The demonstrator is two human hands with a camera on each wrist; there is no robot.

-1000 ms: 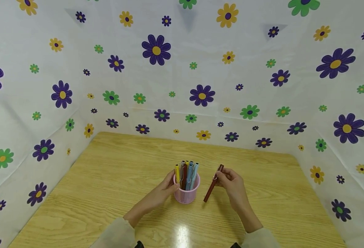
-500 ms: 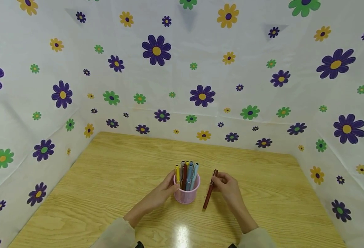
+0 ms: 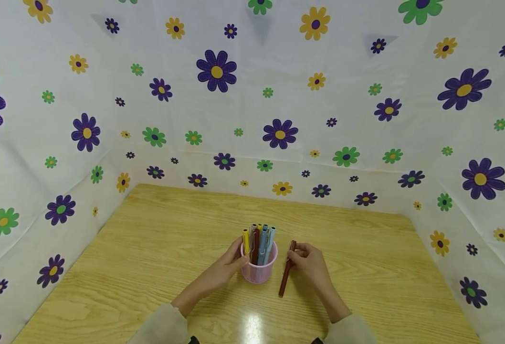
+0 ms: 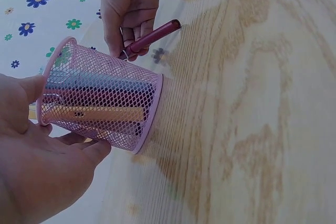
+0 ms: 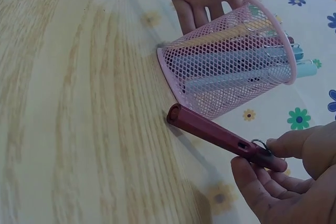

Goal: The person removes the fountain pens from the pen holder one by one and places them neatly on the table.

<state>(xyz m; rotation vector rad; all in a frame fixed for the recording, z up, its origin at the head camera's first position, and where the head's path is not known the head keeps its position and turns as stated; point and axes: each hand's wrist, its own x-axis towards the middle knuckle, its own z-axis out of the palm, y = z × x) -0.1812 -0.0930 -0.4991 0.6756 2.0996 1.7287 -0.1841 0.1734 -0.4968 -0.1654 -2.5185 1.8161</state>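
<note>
My left hand (image 3: 226,268) holds a pink mesh pen cup (image 3: 257,274) from its left side, the thumb at the rim. Several capped pens stand in the cup; a yellow pen (image 3: 246,239), a dark red one (image 3: 255,246) and a light blue one (image 3: 270,241) show, clips upward. To the right of the cup, my right hand (image 3: 313,265) pinches another dark red pen (image 3: 284,283) between thumb and fingers near its clip. This pen is tilted, its free end pointing down towards me. In the right wrist view, that end (image 5: 175,114) lies close over the table beside the cup's base.
The wood-grain table (image 3: 184,215) is bounded at the back and sides by a white cloth (image 3: 252,105) printed with purple, yellow and green flowers. Light glares off the table (image 3: 252,325) near its front.
My right hand has moved left and towards me with the dark red pen, bringing it nearer the cup; the pen stands a little steeper. The left hand and the cup have stayed put.
</note>
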